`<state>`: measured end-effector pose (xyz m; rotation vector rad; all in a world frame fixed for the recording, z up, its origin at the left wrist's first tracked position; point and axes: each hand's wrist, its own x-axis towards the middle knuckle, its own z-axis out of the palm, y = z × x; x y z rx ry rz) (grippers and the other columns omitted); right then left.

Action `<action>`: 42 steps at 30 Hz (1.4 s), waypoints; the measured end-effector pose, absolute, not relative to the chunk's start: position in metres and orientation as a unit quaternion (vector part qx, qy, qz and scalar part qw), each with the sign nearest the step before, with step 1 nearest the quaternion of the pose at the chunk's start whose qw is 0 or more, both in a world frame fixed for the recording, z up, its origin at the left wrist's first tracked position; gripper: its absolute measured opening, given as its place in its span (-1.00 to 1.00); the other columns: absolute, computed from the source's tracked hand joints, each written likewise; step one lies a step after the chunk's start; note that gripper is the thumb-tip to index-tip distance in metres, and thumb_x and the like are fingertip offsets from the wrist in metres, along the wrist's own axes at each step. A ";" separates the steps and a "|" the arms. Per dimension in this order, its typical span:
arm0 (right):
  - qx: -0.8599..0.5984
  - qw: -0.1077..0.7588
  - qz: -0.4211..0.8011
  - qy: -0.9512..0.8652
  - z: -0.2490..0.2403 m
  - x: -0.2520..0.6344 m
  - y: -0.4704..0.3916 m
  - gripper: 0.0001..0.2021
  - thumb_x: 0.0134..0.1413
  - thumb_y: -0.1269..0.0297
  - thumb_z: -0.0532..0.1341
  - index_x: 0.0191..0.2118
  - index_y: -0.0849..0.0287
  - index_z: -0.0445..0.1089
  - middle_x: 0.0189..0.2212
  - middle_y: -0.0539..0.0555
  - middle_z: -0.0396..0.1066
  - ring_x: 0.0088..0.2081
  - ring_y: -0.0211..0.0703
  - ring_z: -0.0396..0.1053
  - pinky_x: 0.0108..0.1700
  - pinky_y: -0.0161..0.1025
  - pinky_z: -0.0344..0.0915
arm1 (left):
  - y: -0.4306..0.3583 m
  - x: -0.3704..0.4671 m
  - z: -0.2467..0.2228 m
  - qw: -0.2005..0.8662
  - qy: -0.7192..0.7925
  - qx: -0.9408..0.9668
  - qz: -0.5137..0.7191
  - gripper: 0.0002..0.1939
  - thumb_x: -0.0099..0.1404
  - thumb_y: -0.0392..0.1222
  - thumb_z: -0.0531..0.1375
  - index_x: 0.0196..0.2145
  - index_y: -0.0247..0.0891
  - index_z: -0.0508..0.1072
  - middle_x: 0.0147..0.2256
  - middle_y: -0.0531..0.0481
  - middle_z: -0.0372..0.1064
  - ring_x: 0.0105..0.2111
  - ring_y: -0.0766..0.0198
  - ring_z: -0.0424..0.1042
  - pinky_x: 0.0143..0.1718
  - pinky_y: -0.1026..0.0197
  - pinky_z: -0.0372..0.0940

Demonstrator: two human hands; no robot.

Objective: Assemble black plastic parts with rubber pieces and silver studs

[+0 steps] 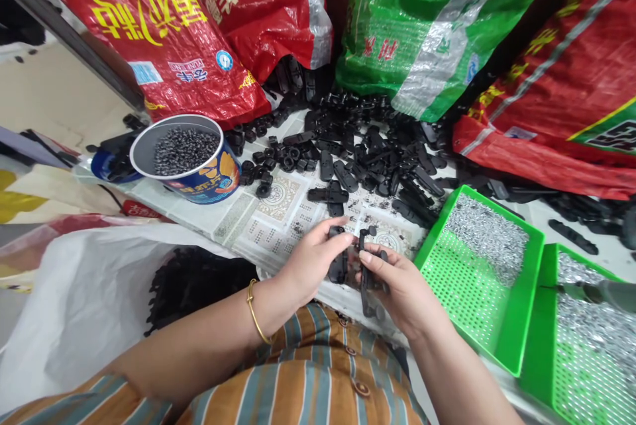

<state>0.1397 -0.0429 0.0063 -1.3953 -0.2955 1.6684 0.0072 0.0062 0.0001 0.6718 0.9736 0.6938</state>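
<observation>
Close to the table's front edge, my left hand is closed on a long black plastic part, held upright between thumb and fingers. My right hand grips another black plastic part that has round knobs along its side. The two parts are side by side, close together; whether they touch is hard to make out. Just beyond my hands a black cross-shaped piece lies on the patterned tabletop. Behind it spreads a pile of loose black plastic parts.
A blue tub of small dark metal pieces stands left. Green trays with small silvery pieces are at right, a blurred grey tool tip over one. Red and green sacks line the back. A white bag holds black parts.
</observation>
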 end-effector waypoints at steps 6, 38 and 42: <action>-0.585 0.458 0.666 -0.066 0.012 0.139 -0.040 -0.70 -0.36 0.25 0.44 -0.39 0.17 0.43 -0.61 -0.09 0.40 -0.60 -0.41 0.34 -0.55 -0.50 0.21 | 0.002 0.005 -0.006 0.788 0.433 0.295 0.322 -0.51 0.13 -0.35 0.08 0.05 -0.22 0.30 -0.09 -0.11 0.39 -0.07 0.12 0.35 -0.07 0.07 0.25; -0.568 0.427 0.679 -0.184 0.002 0.135 -0.049 -0.72 -0.23 0.17 0.38 -0.38 0.23 0.42 -0.51 0.02 0.44 -0.52 -0.30 0.33 -0.37 -0.33 0.25 | 0.008 0.001 -0.011 0.674 0.489 0.447 0.326 -0.74 0.07 -0.26 0.22 -0.23 -0.20 0.36 -0.46 0.12 0.31 -0.56 0.43 0.28 -0.46 0.31 0.22; -0.558 0.428 0.697 -0.140 0.005 0.134 -0.048 -0.72 -0.25 0.19 0.39 -0.37 0.23 0.44 -0.44 0.03 0.46 -0.51 -0.32 0.33 -0.38 -0.35 0.26 | 0.007 0.004 -0.007 0.735 0.469 0.356 0.338 -0.74 0.13 -0.14 0.18 -0.19 -0.23 0.37 -0.46 0.08 0.30 -0.55 0.39 0.27 -0.48 0.28 0.22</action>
